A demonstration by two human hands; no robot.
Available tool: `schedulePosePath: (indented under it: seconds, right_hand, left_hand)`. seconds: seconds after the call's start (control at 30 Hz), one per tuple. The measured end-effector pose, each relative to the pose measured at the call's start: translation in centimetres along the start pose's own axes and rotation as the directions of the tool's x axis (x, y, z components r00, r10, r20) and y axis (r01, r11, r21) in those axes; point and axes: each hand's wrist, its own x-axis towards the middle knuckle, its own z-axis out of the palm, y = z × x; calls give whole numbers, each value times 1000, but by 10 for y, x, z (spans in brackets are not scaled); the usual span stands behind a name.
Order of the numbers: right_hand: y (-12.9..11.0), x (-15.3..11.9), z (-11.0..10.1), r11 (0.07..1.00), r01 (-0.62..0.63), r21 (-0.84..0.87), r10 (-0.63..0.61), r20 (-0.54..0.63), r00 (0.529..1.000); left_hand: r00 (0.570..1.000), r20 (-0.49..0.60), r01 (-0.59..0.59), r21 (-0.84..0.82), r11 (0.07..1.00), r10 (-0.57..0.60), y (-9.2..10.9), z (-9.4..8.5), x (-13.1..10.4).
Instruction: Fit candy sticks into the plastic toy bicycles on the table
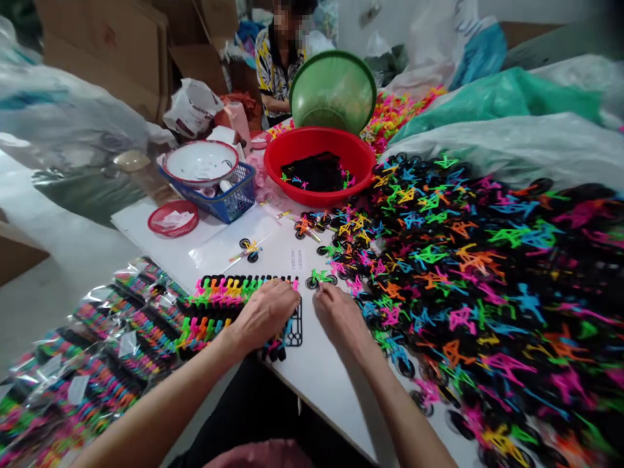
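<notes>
A black plastic rack lies at the table's front edge, its left part filled with rows of small toy bicycles in bright colours. My left hand is closed over the right end of this rack; its fingertips are curled down, and what they grip is hidden. To the right, my right hand pinches a green toy bicycle with black wheels, just above the white table. A large heap of loose toy bicycles spreads out beyond that hand.
Behind stand a red basin with black pieces, a green basin, and a blue basket under a white bowl. Bagged filled racks lie at left. A person sits across the table.
</notes>
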Motion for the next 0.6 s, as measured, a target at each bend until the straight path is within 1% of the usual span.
schedulePosePath:
  seconds: [0.03, 0.07, 0.1, 0.2, 0.23, 0.3, 0.33, 0.37, 0.4, 0.43, 0.5, 0.53, 0.6]
  right_hand:
    - [-2, -12, 0, 1000, -23, 2, 23, -19, 1000]
    - [-4, -18, 1, 997, -80, -8, 80, -42, 996]
    - [-7, -19, 1, 986, -163, -28, 161, -60, 985]
    - [-15, -5, -2, 918, -392, -63, 389, -54, 920]
    - [-16, 1, -5, 897, -439, -46, 438, -40, 898]
    - [-16, 9, -12, 868, -494, 49, 495, -19, 869]
    - [-16, 9, -15, 854, -502, 134, 509, -14, 861]
    - [-18, 6, -16, 838, -487, 245, 505, -13, 863]
    - [-21, 1, -16, 813, -448, 372, 486, -10, 874]
    - [-26, -6, -14, 772, -393, 500, 457, -5, 890]
    - [-41, -23, -5, 665, -280, 693, 389, -1, 921]
    - [-50, -31, 2, 616, -250, 747, 375, 1, 927]
    - [-67, -42, 16, 537, -248, 807, 415, 3, 910]
  left_hand:
    - [1000, -9, 1, 10, 1000, -1, -4, 2, 2]
    - [1000, -14, 3, 21, 1000, -2, -7, 3, 4]
    - [1000, -17, 5, 28, 1000, -4, -10, 3, 6]
    - [1000, -23, 11, 38, 999, -10, -12, -4, 12]
    - [999, -36, 19, 39, 999, -17, -10, -10, 12]
    - [992, -112, 52, 21, 998, -50, -1, -23, 6]
    - [985, -156, 79, -5, 997, -79, 5, -29, 0]
    - [977, -184, 100, -45, 994, -107, 12, -34, -7]
    - [974, -187, 110, -91, 990, -126, 20, -37, -15]
    - [979, -158, 108, -133, 985, -129, 28, -38, -23]
    - [993, -51, 95, -170, 981, -106, 42, -33, -38]
    - [995, -7, 93, -166, 982, -95, 46, -29, -44]
    - [993, 16, 120, -142, 983, -119, 50, -20, -51]
